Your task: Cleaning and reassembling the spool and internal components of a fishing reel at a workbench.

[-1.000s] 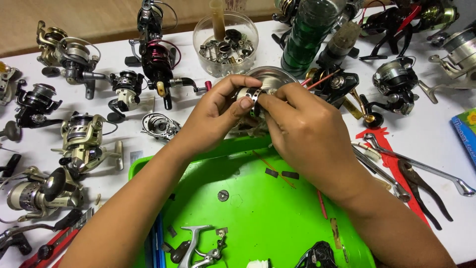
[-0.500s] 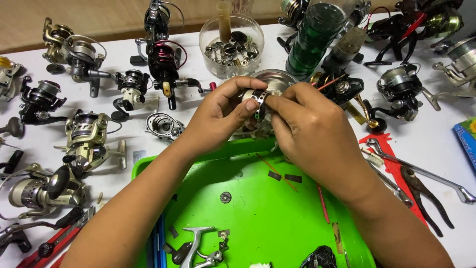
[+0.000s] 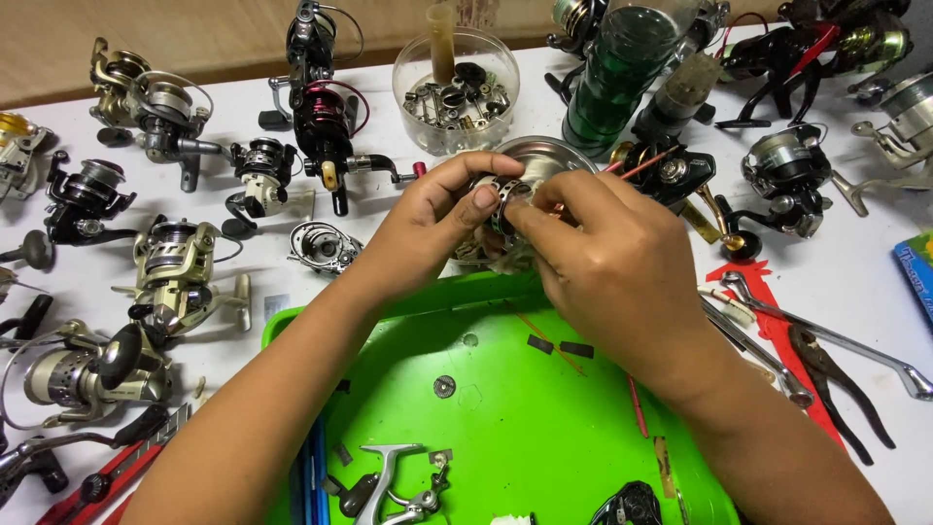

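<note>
A: What is seen at the left edge?

B: Several fishing reels (image 3: pixel 175 267) are laid out on the white table (image 3: pixel 855 262), well apart from the work. Nothing there is being touched.

A: And the left hand (image 3: pixel 432 228)?

B: It is closed on a small perforated metal spool (image 3: pixel 501 199), which is pinched between thumb and fingertips just above the far rim of the green tray (image 3: pixel 505 428). The spool is lifted clear of the tray.

A: Is the right hand (image 3: pixel 612 262) on it too?

B: Yes, its fingers are brought together on the same spool from the other side. Whether a smaller part is held between them cannot be told, since it is hidden.

A: How far along is the work judged to be?

B: Midway, it would seem. A reel is already taken apart: a grey reel frame (image 3: pixel 389 481), a washer (image 3: pixel 444 386) and small dark bits are left loose in the tray, not yet fitted.

A: What is crowded around it?

B: A clear tub of parts (image 3: pixel 455 92) and a green bottle (image 3: pixel 622 73) are stood just behind the hands. To the right, pliers (image 3: pixel 836 384) and a long metal tool (image 3: pixel 836 335) are laid near the wrist.
</note>
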